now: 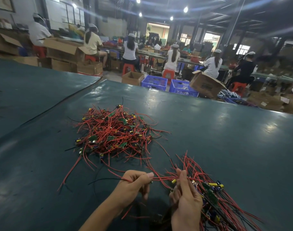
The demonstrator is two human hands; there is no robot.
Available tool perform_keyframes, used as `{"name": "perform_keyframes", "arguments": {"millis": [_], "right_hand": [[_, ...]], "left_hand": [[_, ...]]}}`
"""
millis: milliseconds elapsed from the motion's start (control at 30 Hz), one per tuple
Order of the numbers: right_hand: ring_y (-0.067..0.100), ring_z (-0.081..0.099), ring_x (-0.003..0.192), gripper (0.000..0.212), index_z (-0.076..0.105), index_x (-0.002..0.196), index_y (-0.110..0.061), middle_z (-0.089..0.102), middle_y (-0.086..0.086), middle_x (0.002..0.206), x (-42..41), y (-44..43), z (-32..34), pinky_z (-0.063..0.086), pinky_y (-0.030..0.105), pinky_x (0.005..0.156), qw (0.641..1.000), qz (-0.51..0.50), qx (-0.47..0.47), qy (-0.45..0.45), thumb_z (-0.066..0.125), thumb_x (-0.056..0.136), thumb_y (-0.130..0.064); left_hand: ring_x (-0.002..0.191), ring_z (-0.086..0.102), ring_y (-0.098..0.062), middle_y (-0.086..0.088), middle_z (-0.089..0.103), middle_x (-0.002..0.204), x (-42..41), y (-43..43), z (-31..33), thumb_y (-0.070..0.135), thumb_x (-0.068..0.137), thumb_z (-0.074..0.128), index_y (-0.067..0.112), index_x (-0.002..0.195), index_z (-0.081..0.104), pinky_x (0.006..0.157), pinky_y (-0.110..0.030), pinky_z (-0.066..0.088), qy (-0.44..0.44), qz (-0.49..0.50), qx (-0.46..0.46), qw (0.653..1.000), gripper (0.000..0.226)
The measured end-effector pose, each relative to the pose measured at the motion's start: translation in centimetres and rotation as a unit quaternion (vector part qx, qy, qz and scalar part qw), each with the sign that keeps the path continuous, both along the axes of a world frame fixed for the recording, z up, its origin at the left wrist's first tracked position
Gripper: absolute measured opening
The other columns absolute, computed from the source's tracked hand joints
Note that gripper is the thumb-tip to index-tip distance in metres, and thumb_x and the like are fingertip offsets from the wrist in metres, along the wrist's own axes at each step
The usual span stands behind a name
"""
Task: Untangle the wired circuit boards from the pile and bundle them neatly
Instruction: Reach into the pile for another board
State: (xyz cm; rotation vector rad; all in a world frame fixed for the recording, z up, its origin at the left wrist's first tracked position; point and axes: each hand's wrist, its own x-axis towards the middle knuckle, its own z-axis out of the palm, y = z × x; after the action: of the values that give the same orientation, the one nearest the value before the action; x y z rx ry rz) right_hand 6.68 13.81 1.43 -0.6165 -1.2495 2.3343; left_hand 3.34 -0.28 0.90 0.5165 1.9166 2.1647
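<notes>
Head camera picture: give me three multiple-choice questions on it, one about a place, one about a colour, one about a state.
1. Where is the big tangled pile?
A. In a crate
B. On the table
C. In a cardboard box

2. What colour dominates the pile?
A. White
B. Blue
C. Red

3. What is the left hand doing?
A. Pinching wires
B. Lying flat
C. Hanging idle

Answers:
1 B, the pile lies straight on the dark green cover.
2 C, red strands far outnumber the rest.
3 A, its fingers curl round wires stretched toward the right hand, which holds a bundle.
</notes>
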Motion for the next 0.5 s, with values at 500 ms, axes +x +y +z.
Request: {"name": "perform_keyframes", "arguments": {"millis": [500], "right_hand": [[0.003,0.042,0.039,0.022,0.08,0.071,-0.024,0.054,-0.007,0.047,-0.2,-0.9,-0.8,0.038,0.018,0.042,0.994,0.002,0.102,-0.029,0.066,0.088,-0.022]], "left_hand": [[0.051,0.055,-0.008,0.006,0.061,0.054,0.8,0.3,0.8,0.036,0.087,0.061,0.022,0.056,0.065,0.058,-0.018,0.044,-0.004,-0.055,-0.074,0.996,0.034]]}}
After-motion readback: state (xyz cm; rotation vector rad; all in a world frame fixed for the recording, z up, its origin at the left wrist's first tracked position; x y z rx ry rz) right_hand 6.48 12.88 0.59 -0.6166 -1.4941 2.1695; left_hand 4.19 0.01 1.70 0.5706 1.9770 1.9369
